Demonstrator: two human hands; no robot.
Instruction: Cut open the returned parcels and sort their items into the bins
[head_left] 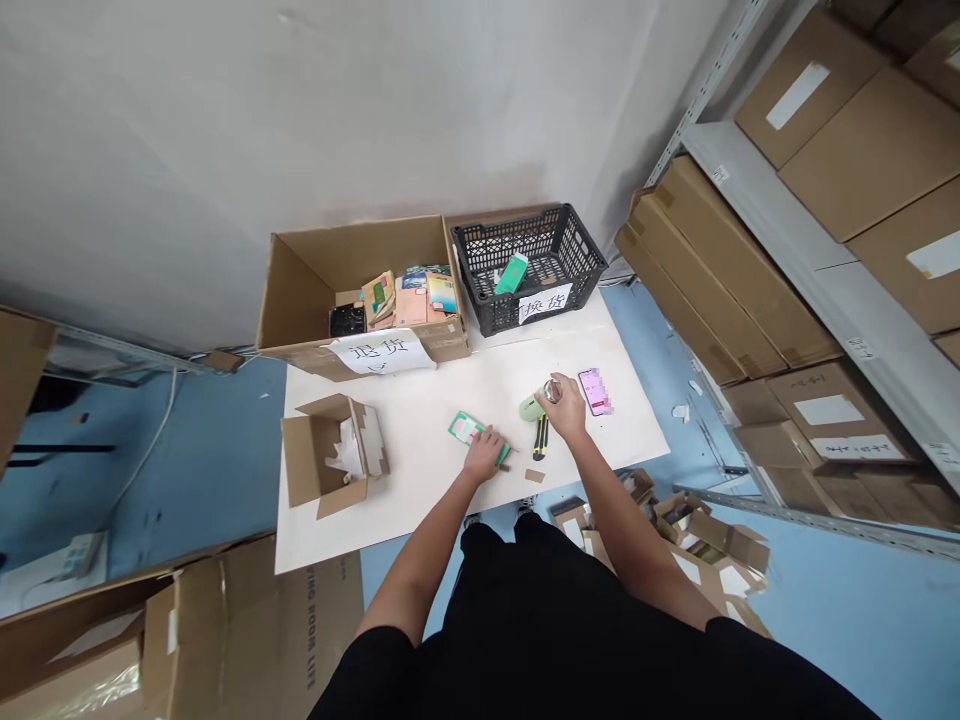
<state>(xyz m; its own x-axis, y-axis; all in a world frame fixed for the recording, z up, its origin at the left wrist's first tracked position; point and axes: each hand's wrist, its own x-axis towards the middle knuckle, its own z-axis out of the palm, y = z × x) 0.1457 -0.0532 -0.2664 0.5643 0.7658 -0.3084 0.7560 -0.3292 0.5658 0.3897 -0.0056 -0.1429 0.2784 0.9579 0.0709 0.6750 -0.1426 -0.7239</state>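
On the white table (420, 480), my left hand (484, 455) closes over the lower end of a flat green box (463, 427) with a pink and white face. My right hand (567, 405) grips a pale green cylinder (531, 408), like a can, by its shiny metallic end; it lies tilted on its side. Just below the cylinder is a yellow and black utility knife (540, 440). A phone (595, 391) with a lit pink screen rests to the right of my right hand. A small brown cardboard piece (535, 476) lies near the table's front edge.
At the back left stands a cardboard box (300, 290) with several packages; beside it, a black plastic crate (495, 315) holds a green box (512, 273). A small opened carton (301, 465) sits at the left. Shelves of cartons (720, 270) rise at right, with flattened cardboard below.
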